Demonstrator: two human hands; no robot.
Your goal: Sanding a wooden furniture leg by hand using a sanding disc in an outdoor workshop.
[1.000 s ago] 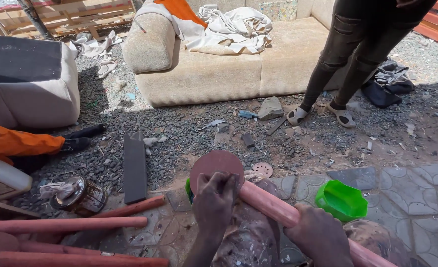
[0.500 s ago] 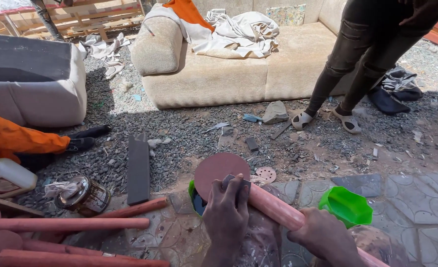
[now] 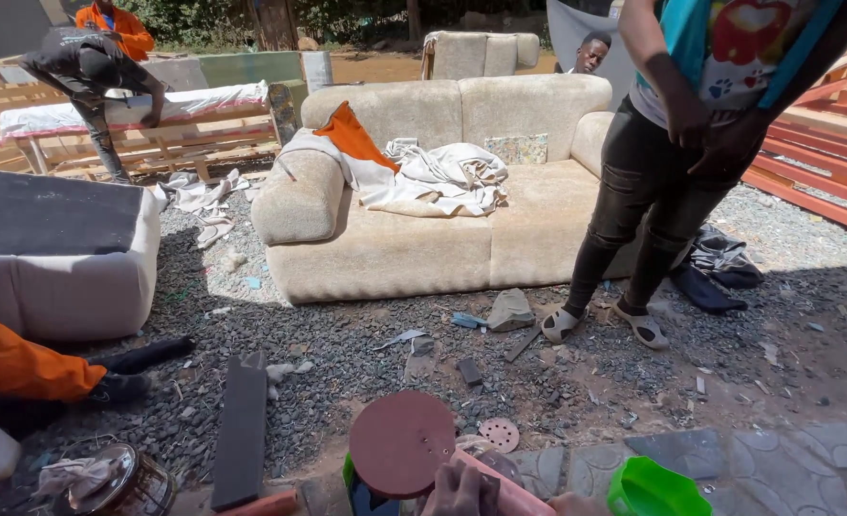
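My left hand (image 3: 461, 493) shows only at the bottom edge, its fingers curled on the end of a pink-red rod (image 3: 505, 489). Just left of it a round dark-red sanding disc (image 3: 402, 443) stands tilted up on a green tool (image 3: 350, 475), close to my fingers. Only a sliver of my right hand (image 3: 576, 504) is visible, lying beside the rod; its grip is cut off by the frame. A bright green plastic container (image 3: 654, 489) sits to the right of it on the paving.
A beige sofa (image 3: 414, 225) with cloths stands on the gravel ahead. A person in black trousers (image 3: 638, 205) stands at its right end. A dark plank (image 3: 242, 430), a metal tin (image 3: 122, 483), an orange-sleeved person (image 3: 22, 368) and a padded seat (image 3: 55, 253) lie left.
The view has tilted up, so my hands and the rod have dropped to the bottom edge. The red rods at the lower left are out of view. The standing person has stepped slightly.
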